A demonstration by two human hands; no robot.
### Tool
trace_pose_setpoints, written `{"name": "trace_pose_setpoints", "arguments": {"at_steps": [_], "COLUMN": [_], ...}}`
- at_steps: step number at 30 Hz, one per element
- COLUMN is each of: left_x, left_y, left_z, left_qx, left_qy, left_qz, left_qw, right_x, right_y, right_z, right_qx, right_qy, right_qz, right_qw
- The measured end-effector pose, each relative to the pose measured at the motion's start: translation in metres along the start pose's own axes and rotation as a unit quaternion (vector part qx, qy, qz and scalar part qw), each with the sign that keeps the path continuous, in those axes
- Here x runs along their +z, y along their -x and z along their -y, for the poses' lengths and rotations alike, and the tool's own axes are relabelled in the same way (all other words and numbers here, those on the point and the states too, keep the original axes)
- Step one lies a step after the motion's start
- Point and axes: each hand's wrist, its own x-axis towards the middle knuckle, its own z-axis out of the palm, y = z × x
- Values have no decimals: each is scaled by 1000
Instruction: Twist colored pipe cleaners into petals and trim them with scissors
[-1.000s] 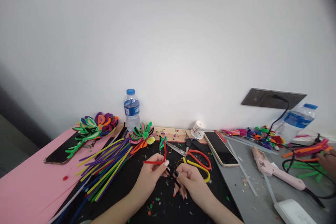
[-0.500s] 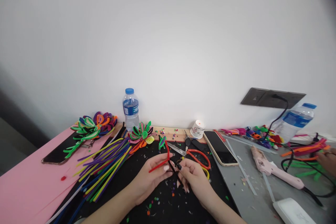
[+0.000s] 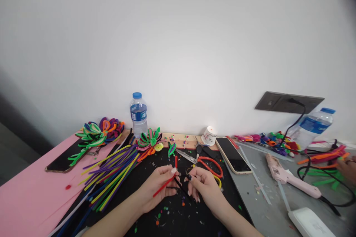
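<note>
In the head view, a red pipe cleaner is held in front of the body, above the black mat, and a thin black strip is seen close under it, between the two hands. It may be judged that the red pipe cleaner could be turned or let slip, because it is gripped only by the fingertips near its bend, while both its ends are left free. The black strip could easily be lost from sight, since it is set against a mat of the same dark colour. If the hands were moved forward without care, the scissors could be bumped, as they are laid just beyond the right hand, with the blades pointed toward a small green piece. By the left hand, the red pipe cleaner is pinched between thumb and fingers, which are closed on it; one end is pointed up, and the other is slanted down across the fingers. The right hand is half curled, with the thumb brought near the forefinger; whether the black strip is gripped there, or only touched, cannot be said with certainty
</note>
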Motion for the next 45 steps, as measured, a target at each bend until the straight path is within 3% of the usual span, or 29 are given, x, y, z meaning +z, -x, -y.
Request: {"name": "trace_pose_setpoints", "arguments": {"at_steps": [7, 12, 16, 22, 26, 34, 40, 43, 45], "left_x": [-4, 3, 8, 7, 4, 8, 11, 9, 6], "left_y": [-2, 2, 5, 3, -1, 1, 1, 0, 0], "left_z": [2, 1, 3, 5, 4, 4, 3, 2, 1], "left_qx": [-23, -25, -31, 43, 79, 72, 61, 89, 115], "left_qy": [-40, -70, -153, -220, -217, -234, -214, -186, -156], "left_qz": [-3, 28, 52, 25, 3, 1, -20, -56, -73], "left_qw": [999, 997, 986, 974, 973, 970, 975, 977, 978], "right_x": [-1, 0, 1, -1, -5, -9, -12, -10, -5], "right_y": [-1, 2, 5, 4, 3, 4, 0, 4, 10], "right_z": [0, 3, 4, 6, 6, 10, 7, 8, 10], "right_qx": [-9, -28, -35, -31, -43, -110, -112, -147, -189], "right_qy": [-33, -42, -38, -3, 107, 321, 301, 266, 286], "right_qz": [2, 0, -1, 3, 10, -68, -86, -130, -145], "right_qw": [999, 999, 999, 1000, 993, 938, 943, 944, 928]}}
